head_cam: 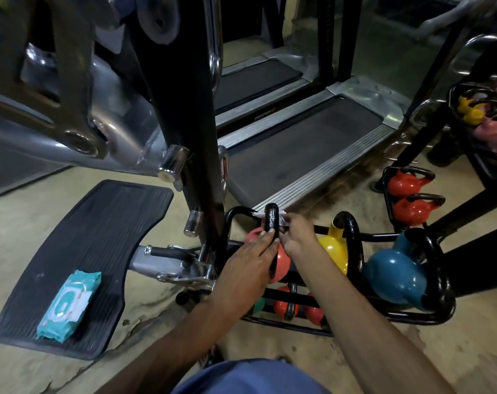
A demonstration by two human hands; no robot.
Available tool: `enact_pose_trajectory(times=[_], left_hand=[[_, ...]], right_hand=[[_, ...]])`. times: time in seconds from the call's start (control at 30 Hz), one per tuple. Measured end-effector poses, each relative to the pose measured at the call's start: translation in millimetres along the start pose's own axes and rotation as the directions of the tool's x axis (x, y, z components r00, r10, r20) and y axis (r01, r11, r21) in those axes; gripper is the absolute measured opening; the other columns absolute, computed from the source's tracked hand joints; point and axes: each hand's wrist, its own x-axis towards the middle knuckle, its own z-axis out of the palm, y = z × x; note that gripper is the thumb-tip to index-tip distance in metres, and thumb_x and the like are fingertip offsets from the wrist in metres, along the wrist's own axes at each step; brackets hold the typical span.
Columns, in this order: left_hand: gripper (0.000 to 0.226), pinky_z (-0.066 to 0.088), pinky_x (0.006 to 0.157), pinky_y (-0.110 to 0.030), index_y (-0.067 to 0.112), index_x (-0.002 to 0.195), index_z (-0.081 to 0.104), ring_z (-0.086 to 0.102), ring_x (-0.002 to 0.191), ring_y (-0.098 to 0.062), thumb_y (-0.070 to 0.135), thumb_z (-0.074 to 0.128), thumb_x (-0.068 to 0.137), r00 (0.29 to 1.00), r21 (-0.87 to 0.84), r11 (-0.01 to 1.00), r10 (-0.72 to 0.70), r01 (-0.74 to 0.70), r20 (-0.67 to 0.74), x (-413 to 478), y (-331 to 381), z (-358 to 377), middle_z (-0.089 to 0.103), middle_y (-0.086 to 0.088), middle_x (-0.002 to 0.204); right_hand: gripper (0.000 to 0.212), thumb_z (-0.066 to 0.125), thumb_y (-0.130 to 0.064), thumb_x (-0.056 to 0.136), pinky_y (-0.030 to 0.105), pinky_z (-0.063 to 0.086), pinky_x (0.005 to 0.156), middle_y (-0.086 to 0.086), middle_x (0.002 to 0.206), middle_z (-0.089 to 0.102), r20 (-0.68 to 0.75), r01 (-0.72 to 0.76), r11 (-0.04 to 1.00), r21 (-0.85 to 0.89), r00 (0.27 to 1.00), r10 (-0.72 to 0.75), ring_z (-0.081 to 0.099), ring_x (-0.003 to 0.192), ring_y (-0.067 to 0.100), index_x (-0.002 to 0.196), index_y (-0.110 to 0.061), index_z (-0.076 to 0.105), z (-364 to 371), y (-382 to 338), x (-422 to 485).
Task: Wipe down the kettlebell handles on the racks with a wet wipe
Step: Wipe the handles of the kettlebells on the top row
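A person's left grip point(251, 253) lays its fingers nearly straight against the black handle point(271, 223) of a coral kettlebell point(282, 263), apparently steadying it. The right grip point(297, 234) is pinched on a white wet wipe point(257, 215) wrapped round the top of that handle, just above both grips. The bell sits on the upper tier of a low black rack point(298, 294). The step in hand appears to be the wiping of this first handle. The next move would call for drawing the wipe down each side of the loop, then shifting to the yellow kettlebell point(334, 248) and blue kettlebell point(395, 277), to the right of the right grip. A pack of wipes point(68, 305) lies on a rubber mat point(99, 237), well left of the left grip. More red bells wait on a second rack point(386, 177) beyond.
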Motion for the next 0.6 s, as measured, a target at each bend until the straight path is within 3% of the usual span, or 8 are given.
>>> enact_pose_trajectory(times=[0.07,0.17,0.23,0.33,0.4,0.47,0.53,0.6], left_hand=[[0.072,0.015,0.12,-0.031,0.016,0.154,0.035,0.027,0.15,-0.019,0.014,0.068,0.09,1.0,-0.009,1.0,0.011,-0.011,-0.007,0,0,-2,0.03,-0.004,0.162],[0.073,0.026,0.123,-0.036,0.017,0.156,0.031,0.027,0.15,-0.019,0.011,0.064,0.091,1.0,-0.039,0.999,0.012,-0.012,-0.001,0,0,-4,0.027,-0.004,0.164],[0.072,0.027,0.122,-0.035,0.016,0.156,0.031,0.028,0.149,-0.019,0.011,0.063,0.092,1.0,-0.047,0.999,0.01,-0.011,-0.022,-1,1,-5,0.028,-0.004,0.163],[0.068,0.024,0.12,-0.032,0.013,0.153,0.039,0.035,0.146,-0.021,0.012,0.066,0.09,0.999,-0.038,0.999,0.025,-0.026,-0.04,0,1,-4,0.036,-0.007,0.159],[0.07,0.019,0.119,-0.03,0.012,0.153,0.038,0.034,0.147,-0.021,0.014,0.069,0.089,0.999,-0.025,0.999,0.022,-0.023,-0.03,0,1,-5,0.035,-0.008,0.16],[0.074,0.011,0.119,-0.029,0.013,0.156,0.03,0.026,0.15,-0.02,0.018,0.067,0.092,1.0,-0.005,1.0,0.02,-0.02,-0.017,-1,3,-7,0.026,-0.007,0.164],[0.078,0.003,0.118,-0.029,0.014,0.158,0.025,0.02,0.152,-0.02,0.018,0.067,0.093,1.0,0.016,1.0,0.025,-0.025,-0.013,-2,5,-8,0.02,-0.007,0.166],[0.079,0.002,0.116,-0.028,0.014,0.159,0.024,0.02,0.152,-0.021,0.018,0.067,0.093,1.0,0.03,0.999,0.026,-0.026,-0.011,-1,5,-10,0.018,-0.007,0.166]], right_hand=[[0.022,0.05,0.009,0.091,0.023,0.052,0.046,0.015,0.061,0.061,-0.033,0.066,0.998,-0.01,0.997,-0.066,0.063,0.047,0.019,0.072,0.001,0.058,2,-1,-11],[0.011,0.067,-0.007,0.091,0.033,0.057,0.07,0.009,0.08,0.074,0.018,0.307,0.89,-0.337,0.947,-0.32,0.07,0.079,0.023,0.083,-0.009,0.074,-11,9,-20],[0.01,0.068,-0.021,0.096,0.023,0.054,0.08,-0.002,0.092,0.074,0.155,0.508,0.629,-0.588,0.835,-0.529,0.069,0.088,0.009,0.096,-0.018,0.077,-21,15,-25],[0.012,0.065,-0.021,0.098,0.009,0.043,0.081,-0.006,0.095,0.067,0.428,0.718,0.202,-0.666,0.59,-0.685,0.06,0.09,0.002,0.101,-0.019,0.076,-14,5,-19],[0.016,0.062,-0.018,0.098,0.025,0.046,0.079,0.004,0.09,0.068,0.59,0.733,0.013,-0.68,0.559,-0.583,0.062,0.087,0.015,0.092,-0.01,0.074,-5,-9,-1],[0.021,0.058,-0.017,0.098,0.037,0.044,0.072,0.013,0.085,0.069,0.701,0.709,-0.126,-0.694,0.626,-0.342,0.064,0.083,0.03,0.085,-0.006,0.069,6,-30,18],[0.021,0.055,-0.018,0.099,0.038,0.045,0.071,0.014,0.087,0.071,0.757,0.711,-0.287,-0.642,0.648,-0.087,0.066,0.083,0.034,0.088,-0.008,0.07,17,-52,28],[0.02,0.055,-0.019,0.096,0.037,0.046,0.067,0.014,0.085,0.071,0.787,0.735,-0.442,-0.513,0.609,0.098,0.066,0.078,0.034,0.087,-0.009,0.071,28,-66,29]])
